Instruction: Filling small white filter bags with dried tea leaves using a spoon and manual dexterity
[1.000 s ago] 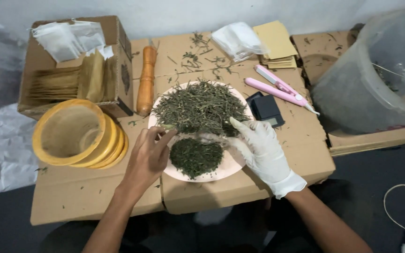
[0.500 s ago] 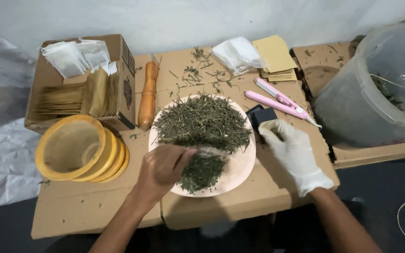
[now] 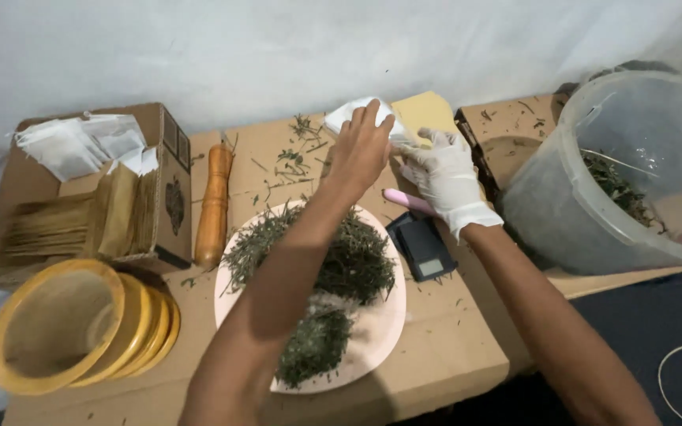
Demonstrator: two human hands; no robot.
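Bare left hand and white-gloved right hand, fingers closing on the stack of white paper sachets at the cardboard bench's far edge; the reaching forearm crosses the pink plate of dried green herbs, risking spills; free room lies rightward, short of the translucent plastic tub.

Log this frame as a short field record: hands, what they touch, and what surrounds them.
left hand: bare, reaching across the plate, fingers on the white pouch stack
right hand: white glove, at the same stack
plate: pink, heaped with dried green herbs
pocket scale: black, right of plate
wooden roller: left of plate
yellow sieves: stacked, near left
clear bucket: far right, herbs inside
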